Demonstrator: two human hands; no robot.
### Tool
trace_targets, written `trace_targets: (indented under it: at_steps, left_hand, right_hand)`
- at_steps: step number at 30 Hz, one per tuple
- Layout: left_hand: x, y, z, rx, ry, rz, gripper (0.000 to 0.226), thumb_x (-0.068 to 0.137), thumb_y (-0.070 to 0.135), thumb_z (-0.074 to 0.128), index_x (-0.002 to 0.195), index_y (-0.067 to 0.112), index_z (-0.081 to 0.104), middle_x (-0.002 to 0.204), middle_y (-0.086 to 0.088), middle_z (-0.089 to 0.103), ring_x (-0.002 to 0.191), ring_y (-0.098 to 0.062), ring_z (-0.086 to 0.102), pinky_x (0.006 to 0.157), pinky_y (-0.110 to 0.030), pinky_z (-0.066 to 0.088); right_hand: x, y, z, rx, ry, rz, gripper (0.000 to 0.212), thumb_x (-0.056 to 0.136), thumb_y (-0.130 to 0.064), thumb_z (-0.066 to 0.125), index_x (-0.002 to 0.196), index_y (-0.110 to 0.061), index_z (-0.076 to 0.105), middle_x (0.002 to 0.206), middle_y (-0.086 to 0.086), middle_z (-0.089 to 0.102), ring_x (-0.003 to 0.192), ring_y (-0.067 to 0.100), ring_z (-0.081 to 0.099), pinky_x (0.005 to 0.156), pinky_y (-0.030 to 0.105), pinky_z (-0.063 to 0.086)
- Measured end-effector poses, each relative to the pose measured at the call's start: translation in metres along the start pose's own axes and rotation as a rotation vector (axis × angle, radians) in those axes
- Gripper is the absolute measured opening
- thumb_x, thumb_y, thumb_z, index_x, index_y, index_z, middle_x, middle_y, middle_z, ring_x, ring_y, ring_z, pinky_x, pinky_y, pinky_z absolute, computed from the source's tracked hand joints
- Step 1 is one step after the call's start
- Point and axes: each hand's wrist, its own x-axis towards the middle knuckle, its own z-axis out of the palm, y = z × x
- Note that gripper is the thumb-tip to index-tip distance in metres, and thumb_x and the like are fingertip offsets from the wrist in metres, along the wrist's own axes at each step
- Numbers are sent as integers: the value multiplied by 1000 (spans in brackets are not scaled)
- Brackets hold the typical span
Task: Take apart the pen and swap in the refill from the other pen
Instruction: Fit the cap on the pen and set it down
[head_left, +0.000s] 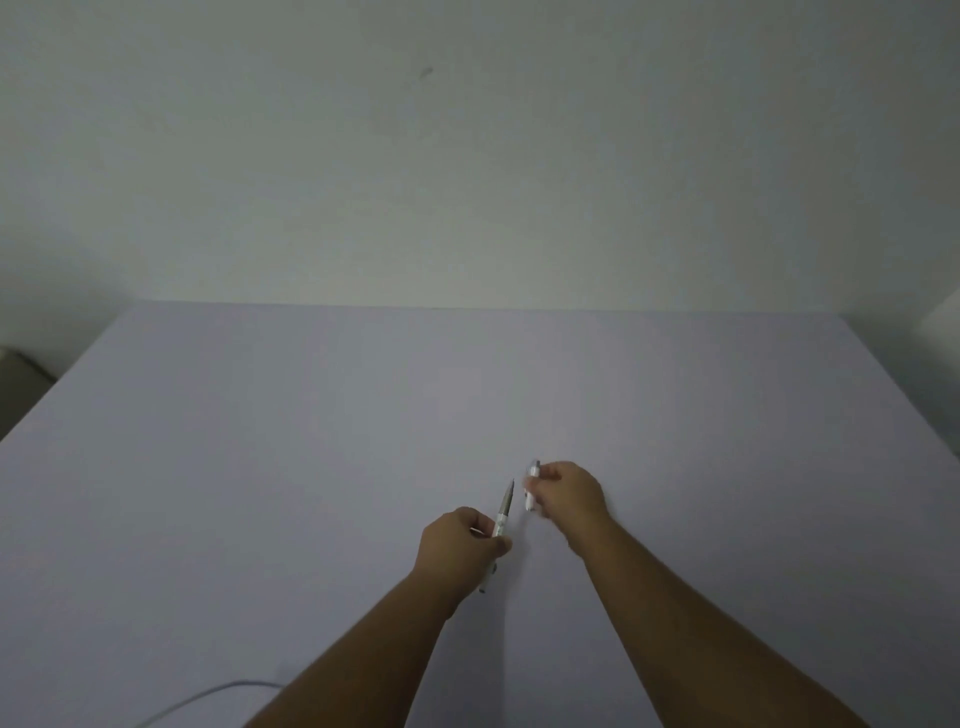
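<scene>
My left hand (462, 551) is closed around a white pen (504, 512) with a grey grip, its tip pointing up and away from me; the pen's back end pokes out below the fist. Just to its right, my right hand (569, 493) holds a second white pen (531, 486), gripped near its middle, so only short white ends show past the fingers. The two pens sit a small gap apart, above the pale lilac table (260, 467). Whether either pen is unscrewed cannot be told.
A thin white cable (208, 696) curves over the table's near left part. A plain wall (467, 156) rises behind the far edge. The table's left edge drops off towards a dark floor area (21, 384).
</scene>
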Motion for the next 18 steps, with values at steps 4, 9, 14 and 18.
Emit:
trace_targets:
  at_steps: [4,9,14,18]
  left_hand:
    - [-1,1,0,21,-23,-9,11,74,19,74,76,17,64,73,-4,70,61,-15,68,52,-26,57]
    - [-4,8,2,24,-32,4,10,75,20,74,75,19,63,72,-3,70,61,-15,67,54,-27,57]
    - [-9,12,2,3,-30,23,9,75,18,73,75,17,63,72,-5,70,63,-18,68,60,-33,59]
    - [-11,13,1,-37,-41,29,8,77,15,71,78,13,63,72,-6,69,67,-21,67,68,-39,60]
  right_hand:
    - [1,-21,-7,502,-66,93,12,85,-14,66,88,-3,68,71,8,65,59,15,55,62,26,51]
    - [-8,-31,-16,507,-98,65,8,84,-10,66,81,-2,68,72,11,67,58,16,56,60,25,51]
    - [-19,-27,-18,462,-166,47,6,82,-8,68,76,-6,69,71,9,67,58,15,56,59,23,53]
    - [-28,-24,-15,429,-224,47,8,82,-8,69,74,-7,69,72,9,69,59,14,58,56,21,53]
